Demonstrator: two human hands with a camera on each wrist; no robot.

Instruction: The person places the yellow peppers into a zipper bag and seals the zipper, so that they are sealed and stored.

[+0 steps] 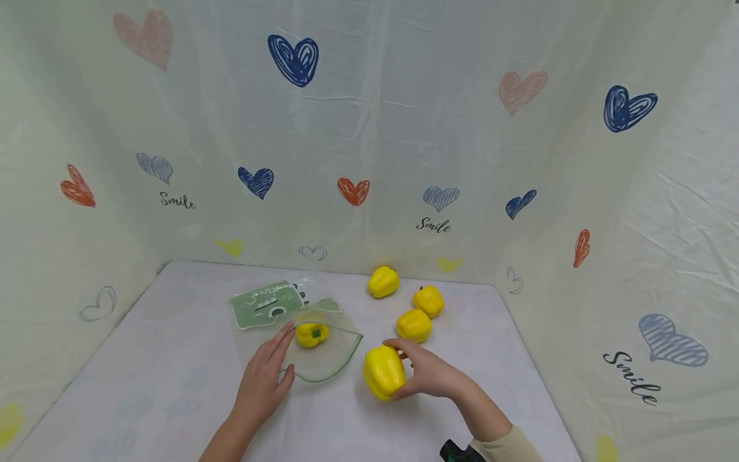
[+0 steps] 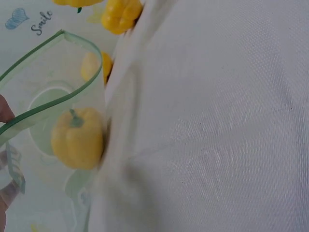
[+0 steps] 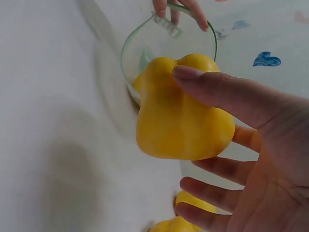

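My right hand (image 1: 430,375) grips a yellow bell pepper (image 1: 383,372), thumb on the near side and fingers behind; it hangs just above the table, right of a clear bag. The right wrist view shows the thumb lying across this pepper (image 3: 183,130). The clear zip bag (image 1: 331,367) has a green rim and lies with its mouth spread toward the right. My left hand (image 1: 262,378) holds the mouth's edges, fingers at the upper side and thumb at the lower. One yellow bell pepper (image 2: 77,140) with a green stem lies inside the bag.
Three more yellow bell peppers lie at the back right: one pepper (image 1: 383,282) farthest back, then another (image 1: 428,301) and a nearer one (image 1: 414,326) close together. A green cartoon-print packet (image 1: 262,304) lies behind the bag. White cloth with printed hearts (image 1: 353,192) surrounds the table.
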